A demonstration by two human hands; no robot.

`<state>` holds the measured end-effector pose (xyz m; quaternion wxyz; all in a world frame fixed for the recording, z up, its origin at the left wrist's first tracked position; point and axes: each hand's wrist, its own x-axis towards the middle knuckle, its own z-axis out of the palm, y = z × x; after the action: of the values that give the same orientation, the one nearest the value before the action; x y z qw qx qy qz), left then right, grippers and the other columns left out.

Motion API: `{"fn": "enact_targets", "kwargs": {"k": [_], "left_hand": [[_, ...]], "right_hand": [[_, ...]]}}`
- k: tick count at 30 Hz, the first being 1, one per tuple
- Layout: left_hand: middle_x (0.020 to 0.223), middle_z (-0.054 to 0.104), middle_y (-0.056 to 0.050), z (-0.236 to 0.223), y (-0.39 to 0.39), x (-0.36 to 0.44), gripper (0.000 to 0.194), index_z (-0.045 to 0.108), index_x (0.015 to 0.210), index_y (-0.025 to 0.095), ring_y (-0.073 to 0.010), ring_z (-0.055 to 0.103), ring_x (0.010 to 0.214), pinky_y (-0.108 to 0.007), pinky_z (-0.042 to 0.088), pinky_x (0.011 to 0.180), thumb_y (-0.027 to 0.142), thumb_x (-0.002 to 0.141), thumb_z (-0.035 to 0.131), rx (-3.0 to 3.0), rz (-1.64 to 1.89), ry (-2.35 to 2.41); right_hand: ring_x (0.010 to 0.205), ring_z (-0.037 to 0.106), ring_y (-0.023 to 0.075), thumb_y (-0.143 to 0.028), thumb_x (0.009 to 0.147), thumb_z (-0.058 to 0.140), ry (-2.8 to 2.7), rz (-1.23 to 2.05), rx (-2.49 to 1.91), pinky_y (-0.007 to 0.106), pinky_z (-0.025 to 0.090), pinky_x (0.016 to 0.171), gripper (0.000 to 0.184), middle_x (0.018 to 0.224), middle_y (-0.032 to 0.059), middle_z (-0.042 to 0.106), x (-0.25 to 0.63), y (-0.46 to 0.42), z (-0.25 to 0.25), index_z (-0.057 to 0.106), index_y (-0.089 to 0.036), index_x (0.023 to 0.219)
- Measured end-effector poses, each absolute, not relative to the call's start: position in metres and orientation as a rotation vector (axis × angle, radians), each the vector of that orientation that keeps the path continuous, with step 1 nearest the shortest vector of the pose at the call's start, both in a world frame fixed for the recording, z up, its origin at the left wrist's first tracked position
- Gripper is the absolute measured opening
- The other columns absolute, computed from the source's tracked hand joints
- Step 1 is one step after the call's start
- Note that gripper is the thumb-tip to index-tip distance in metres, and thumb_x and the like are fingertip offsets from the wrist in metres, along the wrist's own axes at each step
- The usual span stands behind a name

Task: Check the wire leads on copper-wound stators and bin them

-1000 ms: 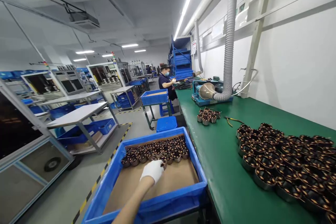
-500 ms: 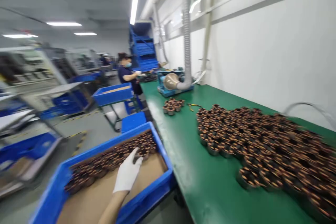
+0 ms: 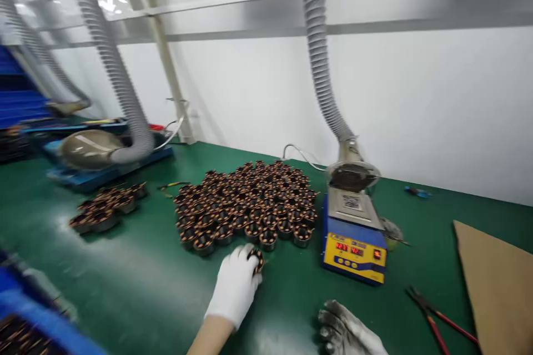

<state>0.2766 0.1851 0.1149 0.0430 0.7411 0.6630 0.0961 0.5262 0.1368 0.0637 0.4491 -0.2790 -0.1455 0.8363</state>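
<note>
Left hand [image 3: 235, 285], from bin to coils [image 3: 245, 199]

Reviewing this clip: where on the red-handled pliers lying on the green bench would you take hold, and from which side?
Grip the red-handled pliers by the two handles, from above on the near right. They lie flat, the dark head points away left, and the handles splay toward the right hand.

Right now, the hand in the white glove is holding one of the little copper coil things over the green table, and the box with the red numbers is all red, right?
Nearly. The left hand does hold a copper coil over the green table, but the box with the red numbers is blue with a yellow front, not red. The head view shows it.
</note>
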Motion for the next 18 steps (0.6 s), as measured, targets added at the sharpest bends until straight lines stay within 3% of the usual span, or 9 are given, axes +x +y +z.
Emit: {"fn": "enact_targets", "kwargs": {"k": [4, 7, 9, 13, 18], "left_hand": [[0.129, 0.049, -0.007, 0.096, 0.164, 0.314, 0.028, 0.061, 0.096, 0.023, -0.0251, 0.054, 0.104, -0.036, 0.042, 0.091, 0.023, 0.069, 0.064, 2.175, 0.142, 1.656], [0.132, 0.045, -0.011, 0.094, 0.163, 0.353, 0.045, 0.056, 0.107, 0.022, -0.0294, 0.049, 0.111, -0.041, 0.040, 0.095, 0.029, 0.065, 0.070, 2.323, 0.111, 1.342], [0.123, 0.052, -0.010, 0.098, 0.172, 0.378, 0.044, 0.054, 0.110, 0.023, -0.0293, 0.051, 0.106, -0.043, 0.042, 0.090, 0.031, 0.069, 0.067, 2.446, 0.161, 1.202], [0.090, 0.060, -0.005, 0.095, 0.192, 0.405, 0.032, 0.063, 0.091, 0.025, -0.0262, 0.055, 0.084, -0.038, 0.044, 0.071, 0.042, 0.066, 0.072, 2.560, 0.177, 1.104], [0.101, 0.058, -0.005, 0.077, 0.190, 0.410, 0.025, 0.063, 0.086, 0.023, -0.0237, 0.054, 0.090, -0.036, 0.043, 0.077, 0.036, 0.067, 0.072, 2.505, 0.542, 1.091]], "right_hand": [[0.078, 0.063, 0.0197, -0.029, 0.059, 0.080, -0.516, 1.829, -0.796, 0.028, 0.047, 0.065, 0.038, 0.091, 0.0085, 0.068, 0.525, 0.144, 0.070, 0.068, -0.019, 0.095], [0.095, 0.059, 0.0247, -0.029, 0.055, 0.081, -0.784, 1.636, -0.958, 0.037, 0.044, 0.084, 0.049, 0.099, 0.0082, 0.066, 0.531, 0.149, 0.077, 0.065, -0.020, 0.100], [0.098, 0.057, 0.0265, -0.029, 0.055, 0.080, -0.929, 1.488, -1.086, 0.040, 0.040, 0.091, 0.044, 0.098, 0.0074, 0.066, 0.540, 0.150, 0.080, 0.066, -0.020, 0.095], [0.083, 0.061, 0.0242, -0.031, 0.059, 0.076, -0.893, 1.387, -1.234, 0.038, 0.046, 0.078, 0.029, 0.087, 0.0071, 0.068, 0.562, 0.152, 0.078, 0.066, -0.018, 0.083], [0.056, 0.055, 0.0161, -0.027, 0.058, 0.074, -0.849, 1.258, -1.315, 0.028, 0.044, 0.054, 0.016, 0.060, 0.0012, 0.062, 0.564, 0.157, 0.069, 0.063, -0.016, 0.062]]}}
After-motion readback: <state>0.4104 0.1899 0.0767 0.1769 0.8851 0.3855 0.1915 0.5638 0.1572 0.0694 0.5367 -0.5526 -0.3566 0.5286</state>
